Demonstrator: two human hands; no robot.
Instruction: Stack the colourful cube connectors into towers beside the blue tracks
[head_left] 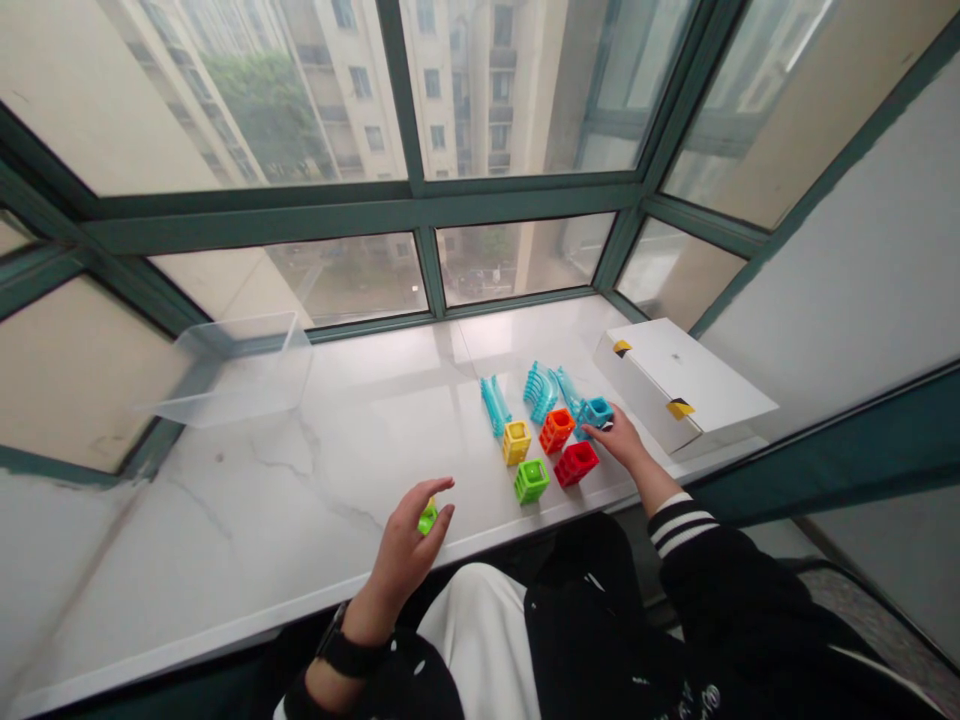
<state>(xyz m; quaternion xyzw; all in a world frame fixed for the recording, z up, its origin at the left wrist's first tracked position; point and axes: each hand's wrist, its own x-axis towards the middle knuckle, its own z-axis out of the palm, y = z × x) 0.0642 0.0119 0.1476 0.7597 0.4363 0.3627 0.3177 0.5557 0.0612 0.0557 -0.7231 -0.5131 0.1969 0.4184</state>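
**Item 1:** a small lime-green block [427, 518], being held between the thumb and fingers of the left hand [405, 548], which is curled partly closed above the front edge of the sill. A black wristwatch [345, 652] is sitting on that wrist.

**Item 2:** a blue hollow cube [596, 412], being touched by the fingers [609, 424] of the right hand [622, 442]. Whether the hand is gripping it firmly, I cannot tell. A black sleeve with white cuff stripes [679, 525] is covering the forearm.

**Item 3:** a group of hollow toy cubes standing just beside the right hand: a yellow cube [516, 442], an orange cube [556, 430], a red cube [576, 463] and a green cube [531, 481].

**Item 4:** three teal ridged curved pieces [541, 392], lying behind the cubes.

**Surroundings:** a white marble windowsill [225, 520] is bearing everything. A white cardboard box with yellow-and-black tape [679, 385] is lying to the right, and a clear plastic tub [236, 370] is standing well left, against a green-framed window [420, 205].
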